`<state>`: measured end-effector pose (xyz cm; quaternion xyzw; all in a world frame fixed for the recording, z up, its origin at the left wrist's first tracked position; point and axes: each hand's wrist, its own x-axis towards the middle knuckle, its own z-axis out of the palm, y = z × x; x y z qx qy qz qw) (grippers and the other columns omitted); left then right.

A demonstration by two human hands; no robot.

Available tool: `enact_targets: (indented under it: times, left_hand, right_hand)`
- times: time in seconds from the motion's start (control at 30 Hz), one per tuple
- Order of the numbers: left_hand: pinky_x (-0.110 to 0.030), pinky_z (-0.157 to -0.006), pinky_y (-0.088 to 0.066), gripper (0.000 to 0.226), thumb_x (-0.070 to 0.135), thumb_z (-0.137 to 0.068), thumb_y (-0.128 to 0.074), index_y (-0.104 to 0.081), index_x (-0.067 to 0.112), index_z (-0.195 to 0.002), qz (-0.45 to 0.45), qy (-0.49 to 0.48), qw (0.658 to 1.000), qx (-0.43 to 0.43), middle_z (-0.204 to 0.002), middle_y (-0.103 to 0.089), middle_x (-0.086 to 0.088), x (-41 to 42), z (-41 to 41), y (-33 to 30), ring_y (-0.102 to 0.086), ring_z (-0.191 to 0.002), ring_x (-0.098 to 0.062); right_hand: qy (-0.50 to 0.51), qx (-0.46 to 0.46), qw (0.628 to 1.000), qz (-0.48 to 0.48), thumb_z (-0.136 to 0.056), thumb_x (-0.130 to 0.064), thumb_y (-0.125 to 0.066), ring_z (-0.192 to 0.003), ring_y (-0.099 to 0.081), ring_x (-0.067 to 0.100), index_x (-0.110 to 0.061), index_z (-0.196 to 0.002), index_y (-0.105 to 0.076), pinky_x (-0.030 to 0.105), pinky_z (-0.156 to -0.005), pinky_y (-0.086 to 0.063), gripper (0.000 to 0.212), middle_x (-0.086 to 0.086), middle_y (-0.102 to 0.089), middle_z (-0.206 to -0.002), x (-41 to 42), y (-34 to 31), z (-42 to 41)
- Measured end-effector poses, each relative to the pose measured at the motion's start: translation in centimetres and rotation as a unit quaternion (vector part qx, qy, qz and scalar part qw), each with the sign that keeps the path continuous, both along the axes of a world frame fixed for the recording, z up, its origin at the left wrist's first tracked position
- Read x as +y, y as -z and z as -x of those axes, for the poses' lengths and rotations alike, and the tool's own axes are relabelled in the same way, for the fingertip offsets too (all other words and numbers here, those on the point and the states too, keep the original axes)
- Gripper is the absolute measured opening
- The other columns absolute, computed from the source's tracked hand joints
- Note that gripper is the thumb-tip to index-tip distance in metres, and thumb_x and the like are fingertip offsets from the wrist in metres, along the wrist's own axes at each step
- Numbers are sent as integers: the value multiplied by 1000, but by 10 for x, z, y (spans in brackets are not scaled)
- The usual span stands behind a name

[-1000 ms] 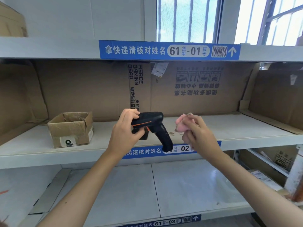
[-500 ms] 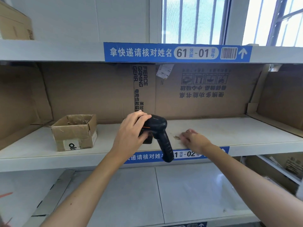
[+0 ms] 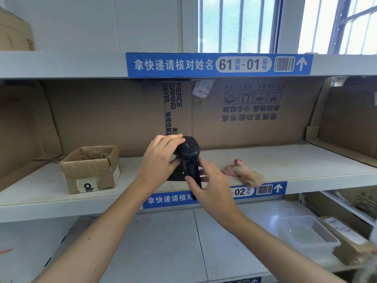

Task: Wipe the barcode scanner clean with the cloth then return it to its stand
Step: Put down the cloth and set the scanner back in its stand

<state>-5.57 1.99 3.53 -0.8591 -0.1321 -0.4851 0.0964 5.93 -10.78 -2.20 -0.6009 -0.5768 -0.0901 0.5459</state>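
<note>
Two hands (image 3: 161, 160) (image 3: 212, 188) around scanner (image 3: 189, 152), its stand (image 3: 178, 174) mostly hidden.

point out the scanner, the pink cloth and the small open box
barcode scanner (image 3: 188, 149): head view, top of its black head.
pink cloth (image 3: 243, 173): head view, middle of the crumpled heap.
small open cardboard box (image 3: 89, 173): head view, front wall.

Two bare hands, the left hand (image 3: 161, 160) and the right hand (image 3: 212, 190), together hold one black barcode scanner (image 3: 189, 154). One pink cloth (image 3: 242, 173) lies at the front edge of the middle shelf (image 3: 285, 160). One open cardboard box (image 3: 90, 169) sits toward that shelf's left end. Three blue shelf labels (image 3: 218, 65) show, one on each shelf's front edge. One clear plastic tray (image 3: 306, 231) rests near the lower shelf's right end.
</note>
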Motion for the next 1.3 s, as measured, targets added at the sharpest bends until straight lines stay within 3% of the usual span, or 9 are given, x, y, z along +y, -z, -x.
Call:
enact_targets:
  times: [0.07,0.2,0.33,0.5,0.6,0.73,0.87,1.03,1.3]
  left_hand:
    - [-39,-88,-51,47,-1,-72,-79,-65,6,-117,8,2,1000,-2,-124,-64,-6,1,3,-4,-56,-109,-27]
    - [-36,-105,-42,53,-1,-80,-69,-58,9,-131,33,36,999,17,-137,-55,-3,-2,10,-6,-49,-127,-23]
    - [-26,-114,-22,51,24,-93,-61,-46,21,-142,131,108,985,35,-153,-36,5,-5,19,-6,-22,-145,-12]
    - [-35,-114,-26,45,24,-97,-57,-49,18,-141,118,66,990,41,-150,-42,-2,3,12,-23,-29,-143,-21]
    - [-31,-113,-23,44,20,-99,-53,-47,15,-142,101,59,991,65,-149,-44,-4,13,8,-25,-31,-142,-21]
    - [-32,-114,-27,42,17,-99,-53,-49,9,-140,82,61,993,66,-145,-48,-6,21,5,-25,-36,-140,-23]
    - [-26,-112,-27,39,11,-98,-54,-53,5,-136,65,65,993,74,-142,-52,-8,28,1,-22,-41,-137,-24]
    - [-29,-112,-31,37,7,-96,-56,-56,4,-133,70,69,992,83,-139,-55,-8,40,-5,-22,-46,-133,-23]
    - [-32,-112,-36,41,-3,-93,-57,-55,3,-133,100,93,986,96,-138,-55,-10,61,-16,-30,-49,-131,-21]
  right_hand:
    - [29,-6,999,-18,-91,-21,-69,-96,-61,3,-27,-131,-55,28,-88,-56,42,-12,-65,-106,12,3,8]
    - [62,-15,996,-68,-90,-14,-70,-92,-61,3,-22,-134,-55,6,-83,-43,47,-7,-70,-105,26,3,11]
    - [79,-42,993,-78,-95,-15,-65,-108,-65,15,-13,-145,-47,28,-92,-52,53,1,-69,-122,39,1,13]
    - [115,-89,979,-144,-92,-8,-70,-122,-62,28,1,-139,-52,38,-99,-53,51,16,-61,-136,55,4,23]
    - [144,-145,965,-165,-89,-2,-73,-116,-65,32,4,-131,-59,39,-90,-58,45,23,-59,-136,65,6,23]
    - [147,-205,957,-142,-90,0,-70,-115,-66,32,3,-129,-62,36,-81,-62,39,23,-52,-143,73,15,19]
    - [111,-232,962,-95,-94,-10,-66,-120,-62,34,3,-140,-50,33,-81,-59,49,22,-38,-154,76,27,14]
    - [115,-290,949,-39,-95,-17,-67,-146,-30,37,5,-146,-40,37,-96,-54,62,23,-27,-159,85,39,4]
    - [145,-347,926,20,-90,-19,-75,-149,-21,38,1,-148,-31,32,-89,-58,76,22,-15,-162,108,46,-15]
